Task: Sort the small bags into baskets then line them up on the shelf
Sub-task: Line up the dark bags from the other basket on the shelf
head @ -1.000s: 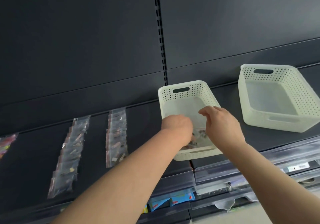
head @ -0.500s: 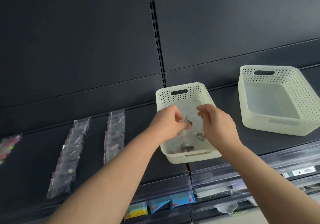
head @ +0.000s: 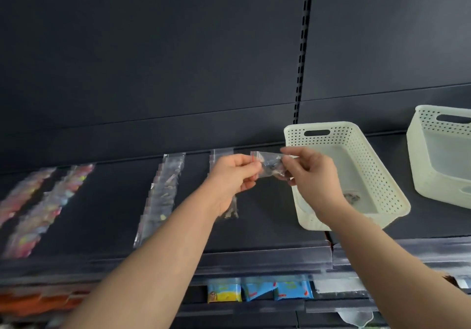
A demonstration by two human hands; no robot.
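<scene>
At mid-frame both hands hold one clear bag (head: 269, 167) between them. The left hand (head: 233, 176) pinches its red-striped end and the right hand (head: 314, 181) pinches the other end. The bag hangs above the shelf (head: 109, 201), just left of the basket (head: 374, 176). A second bag (head: 353, 197) lies on that basket's floor. The far basket (head: 420, 165) stands at the right edge. Left of the hands a clear row (head: 163, 196) of bags lies on the shelf, with blurred coloured rows (head: 38, 201) at far left. Blue and yellow packets (head: 257, 290) sit bottom centre.
</scene>
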